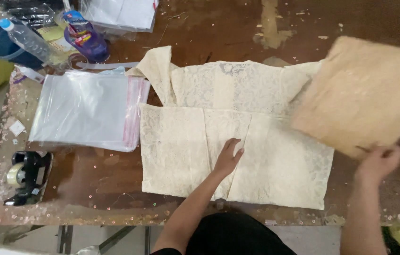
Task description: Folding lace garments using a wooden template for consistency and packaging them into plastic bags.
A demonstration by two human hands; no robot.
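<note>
A cream lace garment (256,94) lies partly folded on the worn brown table (209,28). My left hand (227,157) rests flat on the middle of its folded lower part, fingers together. My right hand (379,163) grips the lower edge of a tan cardboard sheet (365,92), which is held tilted above the garment's right side and looks blurred.
A stack of clear plastic bags (84,108) with a pink strip lies left of the garment. A black tape dispenser (25,177) sits near the front left edge. A water bottle (25,40), a blue tub (1,45) and packets stand at the back left.
</note>
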